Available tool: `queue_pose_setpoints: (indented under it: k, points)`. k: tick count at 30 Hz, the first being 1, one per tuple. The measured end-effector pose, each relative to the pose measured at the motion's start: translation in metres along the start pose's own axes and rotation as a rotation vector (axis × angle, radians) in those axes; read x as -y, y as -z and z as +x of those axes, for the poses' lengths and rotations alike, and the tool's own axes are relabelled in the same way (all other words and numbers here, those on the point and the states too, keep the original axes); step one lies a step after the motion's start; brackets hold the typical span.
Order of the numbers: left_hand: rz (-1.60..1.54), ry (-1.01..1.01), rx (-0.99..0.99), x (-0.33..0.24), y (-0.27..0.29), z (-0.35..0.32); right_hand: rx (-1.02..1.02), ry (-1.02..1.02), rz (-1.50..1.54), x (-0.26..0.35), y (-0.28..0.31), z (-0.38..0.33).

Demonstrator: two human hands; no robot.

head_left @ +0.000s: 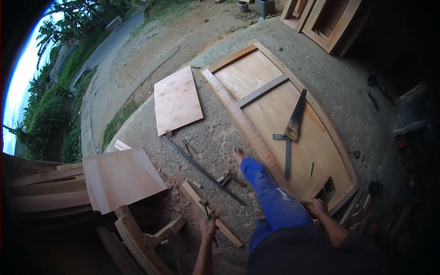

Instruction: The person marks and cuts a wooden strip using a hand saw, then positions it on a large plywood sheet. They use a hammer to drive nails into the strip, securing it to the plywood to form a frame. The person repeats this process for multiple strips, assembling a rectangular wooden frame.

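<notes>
Rough grey floor (pixel 220 121) spreads out below, with a road (pixel 112 43) and green plants (pixel 48 107) off to the left. A big wooden panel (pixel 270 121) with raised edges lies flat on it, next to the person's blue trouser leg (pixel 270 192). The left hand (pixel 209 225) is wrapped around a thin tool (pixel 206 206) with a dark end, maybe a hammer. The right hand (pixel 317 209) is curled at the near end of the panel; I cannot tell if it holds anything.

A saw (pixel 298 112) and a metal square (pixel 287 158) lie loose on the panel, so a hard bump could make them slide and scratch the wood. The green pencil (pixel 312 169) could roll away if the panel tips. One bare foot (pixel 238 155) is near a long dark bar (pixel 196 165), so a careless step could stub it. If the left hand lets its tool slip, that could land on a foot.
</notes>
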State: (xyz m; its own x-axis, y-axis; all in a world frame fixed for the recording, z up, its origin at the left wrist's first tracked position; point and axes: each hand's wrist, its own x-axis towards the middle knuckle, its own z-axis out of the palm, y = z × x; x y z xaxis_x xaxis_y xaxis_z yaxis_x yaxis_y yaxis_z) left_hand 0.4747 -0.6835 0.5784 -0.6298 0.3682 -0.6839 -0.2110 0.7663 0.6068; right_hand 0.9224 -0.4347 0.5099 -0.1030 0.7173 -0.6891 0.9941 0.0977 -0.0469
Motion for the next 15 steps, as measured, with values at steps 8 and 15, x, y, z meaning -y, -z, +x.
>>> queue_pose_setpoints:
  k: [8, 15]
  points:
    - [-0.076, -0.054, 0.09, -0.162, 0.015, 0.224, 0.105, -0.227, 0.124, 0.141, -0.004, 0.136]
    - [0.232, -0.133, 0.325, -0.316, 0.098, 0.337, -0.024, -0.448, 0.398, 0.303, 0.03, 0.151]
